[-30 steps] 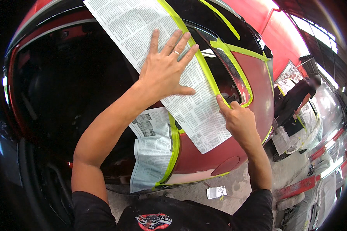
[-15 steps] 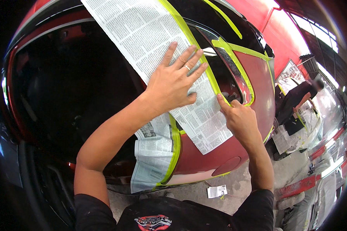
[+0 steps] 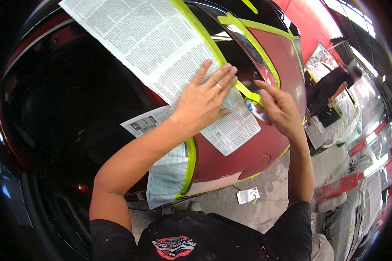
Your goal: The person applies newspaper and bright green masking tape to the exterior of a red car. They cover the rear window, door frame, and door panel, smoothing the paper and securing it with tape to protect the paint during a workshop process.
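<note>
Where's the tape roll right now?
In the head view, the tape roll is right of centre, in the right hand, near the right edge of the newspaper; a yellow strip runs from it to the left hand.

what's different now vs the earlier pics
The left hand slid down the upper newspaper toward the right hand. The right index finger lifted off the yellow tape; a tape roll now shows in that hand, its strip running to the newspaper's edge. The lower newspaper stays taped to the car.
</note>
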{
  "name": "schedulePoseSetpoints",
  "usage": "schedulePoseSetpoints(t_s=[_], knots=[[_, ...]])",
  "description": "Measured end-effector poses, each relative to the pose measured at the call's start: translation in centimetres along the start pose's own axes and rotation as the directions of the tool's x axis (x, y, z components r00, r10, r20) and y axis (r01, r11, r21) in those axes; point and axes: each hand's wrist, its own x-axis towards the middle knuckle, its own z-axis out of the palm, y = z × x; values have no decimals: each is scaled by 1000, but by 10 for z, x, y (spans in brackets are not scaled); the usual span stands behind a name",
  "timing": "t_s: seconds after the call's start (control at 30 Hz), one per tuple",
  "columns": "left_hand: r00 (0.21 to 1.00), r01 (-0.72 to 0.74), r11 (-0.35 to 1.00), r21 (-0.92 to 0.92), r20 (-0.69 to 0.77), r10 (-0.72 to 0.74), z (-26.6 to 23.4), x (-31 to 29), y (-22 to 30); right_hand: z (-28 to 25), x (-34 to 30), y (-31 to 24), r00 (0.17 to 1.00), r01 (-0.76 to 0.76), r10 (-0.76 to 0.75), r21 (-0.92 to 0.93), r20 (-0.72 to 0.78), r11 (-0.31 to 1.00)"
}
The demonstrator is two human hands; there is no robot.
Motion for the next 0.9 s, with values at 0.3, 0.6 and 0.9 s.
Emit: schedulePoseSetpoints(t_s=[0.3,0.6,0.9], knots=[[997,-33,999,2,65,33,-13,2,-8,6,-63,85,976,-141,107,-174,-190,975],[995,-26,999,37,93,22,-7,0,-4,5,-67,99,986,-136,100,-291,-133,947],[997,-59,998,-34,49,61,2,-1,-3,25,-48,84,970,-243,159,-716,-184,655]])
